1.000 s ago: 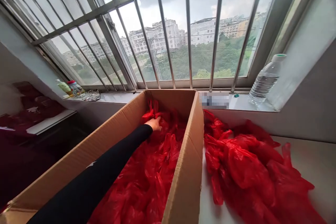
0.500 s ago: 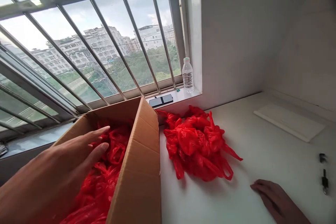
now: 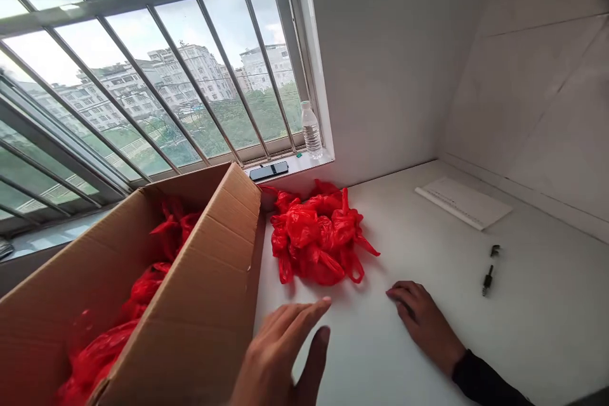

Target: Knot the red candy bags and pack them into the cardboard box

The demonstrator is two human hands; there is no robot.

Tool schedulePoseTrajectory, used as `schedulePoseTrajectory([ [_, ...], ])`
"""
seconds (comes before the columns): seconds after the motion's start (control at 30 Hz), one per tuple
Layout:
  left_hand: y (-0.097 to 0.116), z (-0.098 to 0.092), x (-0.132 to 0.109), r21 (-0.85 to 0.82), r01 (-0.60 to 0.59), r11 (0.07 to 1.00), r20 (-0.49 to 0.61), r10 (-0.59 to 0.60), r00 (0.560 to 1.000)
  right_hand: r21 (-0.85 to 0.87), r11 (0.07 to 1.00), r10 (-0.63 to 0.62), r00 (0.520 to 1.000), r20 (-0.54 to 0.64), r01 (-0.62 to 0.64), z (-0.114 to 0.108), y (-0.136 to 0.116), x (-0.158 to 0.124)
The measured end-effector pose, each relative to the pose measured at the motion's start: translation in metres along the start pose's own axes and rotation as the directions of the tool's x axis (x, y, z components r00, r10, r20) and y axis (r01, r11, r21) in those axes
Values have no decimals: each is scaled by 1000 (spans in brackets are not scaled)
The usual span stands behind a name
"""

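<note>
A pile of knotted red plastic bags lies on the white table, beside a tall cardboard box. More red bags are inside the box. My left hand is over the table just right of the box and nearer to me than the pile, its thumb and fingers apart with nothing between them. My right hand rests on the table to the right of the pile, fingers loosely curled; no object shows in it.
On the windowsill stand a clear plastic bottle and a dark phone. A white notebook-like item lies at the back right, with two small black objects nearer. The barred window is at the left.
My left hand has moved out of the box, rightward to over the table. The view has turned right, so the box, pile and my right hand appear further left.
</note>
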State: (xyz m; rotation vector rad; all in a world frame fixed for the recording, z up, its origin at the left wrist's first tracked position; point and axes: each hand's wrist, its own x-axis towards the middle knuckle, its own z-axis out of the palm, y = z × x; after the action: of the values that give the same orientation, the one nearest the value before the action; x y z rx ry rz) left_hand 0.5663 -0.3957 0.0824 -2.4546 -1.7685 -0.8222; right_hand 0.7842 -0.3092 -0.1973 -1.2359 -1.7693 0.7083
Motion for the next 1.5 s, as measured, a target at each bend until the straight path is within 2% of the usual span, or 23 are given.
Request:
schedulePoseTrajectory([
  [0.03, -3, 26, -2, -71, 104, 992, 69, -99, 993, 4, 1000, -7, 1000, 6, 7, -1, 1, 0],
  [0.07, -8, 51, -5, -80, 149, 986, 94, -141, 986, 8, 1000, -13, 1000, 12, 12, -2, 2, 0],
  [0.17, -24, 116, -13, -94, 222, 971, 61, -217, 974, 23, 999, -22, 1000, 22, 22, -5, 3, 1],
  [0.23, -29, 147, -18, -95, 256, 962, 28, -255, 967, 35, 999, -23, 999, 23, 23, -7, 2, 1],
  [0.33, -28, 176, -20, -84, 266, 960, -5, -267, 964, 49, 999, -21, 1000, 13, 20, -10, -1, 3],
  [0.63, -29, 233, -7, -18, 241, 970, -122, -241, 963, 54, 998, -30, 1000, -4, 30, -10, -3, 5],
  [0.73, -34, 243, -9, -21, 247, 969, -174, -247, 953, 61, 998, -24, 1000, -6, 24, -10, -2, 5],
  [0.83, -37, 244, -13, -46, 235, 971, -199, -239, 950, 69, 998, -12, 1000, -12, 13, -10, -3, 6],
  [1.07, -32, 236, -22, -118, 178, 977, -188, -198, 962, 78, 997, -10, 1000, -26, 12, -10, -7, 8],
  [1.33, -9, 226, -42, -166, 146, 975, -141, -170, 975, 138, 990, 0, 999, -44, 6, -14, -8, 6],
  [1.5, -7, 217, -46, -164, 123, 979, -119, -143, 983, 191, 981, 66, 987, -143, -38, -19, 1, 8],
])
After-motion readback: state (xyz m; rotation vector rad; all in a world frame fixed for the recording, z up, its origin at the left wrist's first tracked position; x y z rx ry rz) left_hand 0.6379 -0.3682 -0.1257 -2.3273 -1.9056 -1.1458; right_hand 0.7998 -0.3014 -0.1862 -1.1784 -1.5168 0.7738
